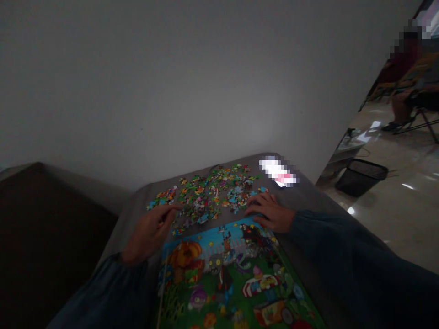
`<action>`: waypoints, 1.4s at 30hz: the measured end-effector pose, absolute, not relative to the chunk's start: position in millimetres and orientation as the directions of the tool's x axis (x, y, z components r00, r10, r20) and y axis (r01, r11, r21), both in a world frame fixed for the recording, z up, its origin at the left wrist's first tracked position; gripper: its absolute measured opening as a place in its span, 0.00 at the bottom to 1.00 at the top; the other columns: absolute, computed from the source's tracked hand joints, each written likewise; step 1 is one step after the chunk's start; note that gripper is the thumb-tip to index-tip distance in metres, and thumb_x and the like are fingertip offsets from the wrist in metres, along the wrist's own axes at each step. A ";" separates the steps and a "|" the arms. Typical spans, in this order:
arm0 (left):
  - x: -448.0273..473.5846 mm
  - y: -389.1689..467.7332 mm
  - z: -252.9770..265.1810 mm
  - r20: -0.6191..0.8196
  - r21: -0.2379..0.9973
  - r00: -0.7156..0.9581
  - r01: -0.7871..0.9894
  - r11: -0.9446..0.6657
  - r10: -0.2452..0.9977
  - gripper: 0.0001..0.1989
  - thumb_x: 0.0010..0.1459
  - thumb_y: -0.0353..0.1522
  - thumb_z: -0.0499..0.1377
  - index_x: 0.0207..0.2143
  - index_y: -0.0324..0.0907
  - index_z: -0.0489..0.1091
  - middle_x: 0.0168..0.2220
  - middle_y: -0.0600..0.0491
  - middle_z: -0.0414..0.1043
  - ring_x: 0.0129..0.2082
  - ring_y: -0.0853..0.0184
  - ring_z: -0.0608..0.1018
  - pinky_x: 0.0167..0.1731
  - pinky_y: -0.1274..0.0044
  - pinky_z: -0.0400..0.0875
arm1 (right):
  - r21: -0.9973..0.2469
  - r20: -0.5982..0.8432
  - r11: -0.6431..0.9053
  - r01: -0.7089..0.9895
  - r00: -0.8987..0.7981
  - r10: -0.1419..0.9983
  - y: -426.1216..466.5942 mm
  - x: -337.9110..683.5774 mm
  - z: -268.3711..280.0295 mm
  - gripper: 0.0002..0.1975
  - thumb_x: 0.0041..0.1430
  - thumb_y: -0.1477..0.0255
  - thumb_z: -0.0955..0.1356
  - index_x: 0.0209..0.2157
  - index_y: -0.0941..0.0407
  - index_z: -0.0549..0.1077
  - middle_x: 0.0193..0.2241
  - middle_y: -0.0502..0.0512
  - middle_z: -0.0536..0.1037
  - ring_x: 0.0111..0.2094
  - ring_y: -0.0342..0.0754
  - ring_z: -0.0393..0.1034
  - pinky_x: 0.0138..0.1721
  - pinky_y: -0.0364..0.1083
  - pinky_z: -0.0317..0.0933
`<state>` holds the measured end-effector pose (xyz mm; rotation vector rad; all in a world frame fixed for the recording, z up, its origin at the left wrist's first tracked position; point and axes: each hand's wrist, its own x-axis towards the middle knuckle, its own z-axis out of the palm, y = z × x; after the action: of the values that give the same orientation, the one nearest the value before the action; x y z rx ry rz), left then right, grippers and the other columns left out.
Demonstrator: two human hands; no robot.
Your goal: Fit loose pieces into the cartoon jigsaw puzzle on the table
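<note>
A colourful cartoon picture sheet point(219, 278) lies flat in front of me, its far edge bordering a heap of loose jigsaw pieces point(199, 201). My left hand point(149, 233) is over the left side of the heap, index finger stretched to the pieces and the other fingers bent; no piece shows in it. My right hand point(269, 212) rests palm down with spread fingers by the sheet's far right corner. Its fingertips are beside a cluster of light-blue pieces point(237, 196). Dim light hides the details of single pieces.
A lit phone point(278, 172) lies at the table's far right, near the pale wall point(206, 91). Grey cloth point(137, 201) covers the table. A dark box-like surface point(44, 228) stands left. On the floor at right are a black bin point(361, 178) and a seated person point(404, 103).
</note>
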<state>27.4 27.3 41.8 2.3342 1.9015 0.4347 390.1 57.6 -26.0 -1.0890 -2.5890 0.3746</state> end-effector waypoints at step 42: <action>4.8 27.8 25.0 0.225 -0.023 0.027 0.999 -0.023 0.974 0.22 0.63 0.45 0.40 0.42 0.45 0.70 0.29 0.50 0.77 0.27 0.59 0.77 0.23 0.75 0.57 | -0.199 0.446 0.658 0.726 -0.531 0.721 76.3 389.9 -35.9 0.03 0.57 0.73 0.62 0.29 0.56 0.64 0.27 0.54 0.68 0.32 0.49 0.59 0.36 0.48 0.51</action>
<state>4.8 27.8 25.0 2.3680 2.3090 0.2433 389.9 76.3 -35.9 -1.1248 -2.3791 -0.0151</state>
